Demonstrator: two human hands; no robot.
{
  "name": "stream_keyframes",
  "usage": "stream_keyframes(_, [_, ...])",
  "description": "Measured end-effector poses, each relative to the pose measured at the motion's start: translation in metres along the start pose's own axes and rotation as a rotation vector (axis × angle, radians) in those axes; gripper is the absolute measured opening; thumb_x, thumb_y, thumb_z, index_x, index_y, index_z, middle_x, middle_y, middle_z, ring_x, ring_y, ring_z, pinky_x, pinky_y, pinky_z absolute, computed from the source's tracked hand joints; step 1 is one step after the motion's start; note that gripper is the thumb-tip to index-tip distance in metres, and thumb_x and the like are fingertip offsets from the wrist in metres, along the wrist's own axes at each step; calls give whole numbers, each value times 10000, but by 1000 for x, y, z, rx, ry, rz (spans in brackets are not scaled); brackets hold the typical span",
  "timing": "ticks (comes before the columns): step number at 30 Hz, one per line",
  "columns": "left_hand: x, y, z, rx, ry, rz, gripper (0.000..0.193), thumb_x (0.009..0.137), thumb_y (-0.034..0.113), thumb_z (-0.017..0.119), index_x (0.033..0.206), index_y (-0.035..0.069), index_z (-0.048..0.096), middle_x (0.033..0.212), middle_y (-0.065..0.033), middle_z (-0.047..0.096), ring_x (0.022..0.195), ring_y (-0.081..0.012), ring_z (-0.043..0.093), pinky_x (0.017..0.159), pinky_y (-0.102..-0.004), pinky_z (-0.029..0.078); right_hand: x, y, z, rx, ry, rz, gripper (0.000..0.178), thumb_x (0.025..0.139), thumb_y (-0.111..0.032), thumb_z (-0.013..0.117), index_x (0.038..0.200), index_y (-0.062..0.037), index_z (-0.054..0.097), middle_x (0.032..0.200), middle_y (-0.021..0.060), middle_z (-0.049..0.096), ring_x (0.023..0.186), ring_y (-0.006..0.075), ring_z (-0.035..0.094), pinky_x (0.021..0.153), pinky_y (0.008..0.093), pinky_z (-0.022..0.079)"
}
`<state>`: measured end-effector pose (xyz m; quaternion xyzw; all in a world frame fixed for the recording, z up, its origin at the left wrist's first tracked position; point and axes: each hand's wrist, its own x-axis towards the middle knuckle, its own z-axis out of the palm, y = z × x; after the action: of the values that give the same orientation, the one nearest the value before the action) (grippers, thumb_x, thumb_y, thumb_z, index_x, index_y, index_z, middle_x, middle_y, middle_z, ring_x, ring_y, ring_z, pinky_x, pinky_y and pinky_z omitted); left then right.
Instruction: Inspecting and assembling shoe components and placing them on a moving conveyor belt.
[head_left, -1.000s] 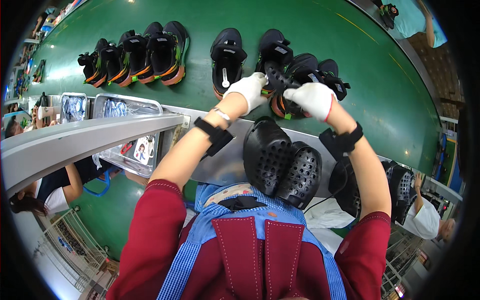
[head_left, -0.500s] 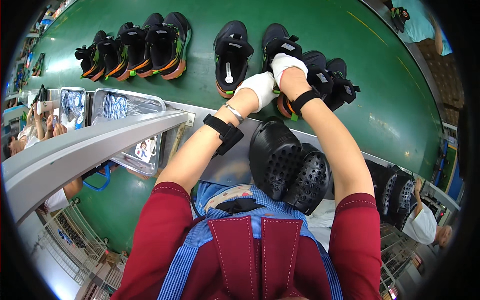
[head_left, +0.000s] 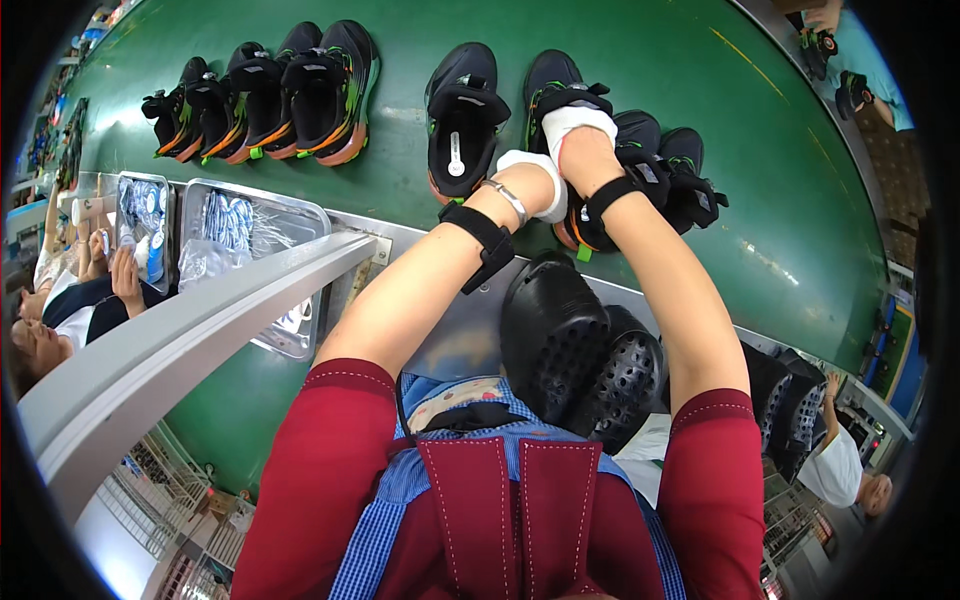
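Both my hands wear white gloves and meet at a black sneaker [head_left: 554, 72] with green and orange trim, on the green work surface. My right hand [head_left: 580, 122] lies over its opening, at the tongue. My left hand [head_left: 540, 182] is at the heel end, close beside my right wrist. The fingers of both hands are hidden, so their grip does not show. Left of them stands another black sneaker [head_left: 462, 120] with a white tag on its insole. Right of my hands, two more sneakers [head_left: 682, 165] are partly covered by my right arm.
Several matching sneakers [head_left: 330, 95] stand in a row at the far left. A metal tray [head_left: 318, 225] with blue-and-white tags sits behind a grey rail [head_left: 215, 300]. Black perforated shoe forms [head_left: 560, 330] stand before me. Co-workers [head_left: 840, 450] are at both sides.
My left hand has shifted slightly right and turned, its forearm swinging with it. My right hand stays at the sneaker's opening. A co-worker at the left has come further into view.
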<state>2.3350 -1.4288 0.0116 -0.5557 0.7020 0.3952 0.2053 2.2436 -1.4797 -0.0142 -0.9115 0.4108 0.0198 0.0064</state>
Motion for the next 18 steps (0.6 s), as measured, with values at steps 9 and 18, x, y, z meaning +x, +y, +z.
stream_keyframes(9, [-1,8,-6,64,-38,-9,431,811,373,581,1166,143,662,1210,-136,634,1130,-330,595,897,-388,501,-2,23,7,145,-126,8,189,823,-184,580,839,-47,710,897,210,682,816,361,672,738,446,528])
stream_keyframes(18, [-20,-31,36,-196,428,107,578,821,365,596,1306,55,545,1222,-206,606,1111,-352,595,974,-382,457,-170,-57,-179,449,-541,-27,601,702,-497,674,975,38,647,968,247,648,913,364,645,814,408,516])
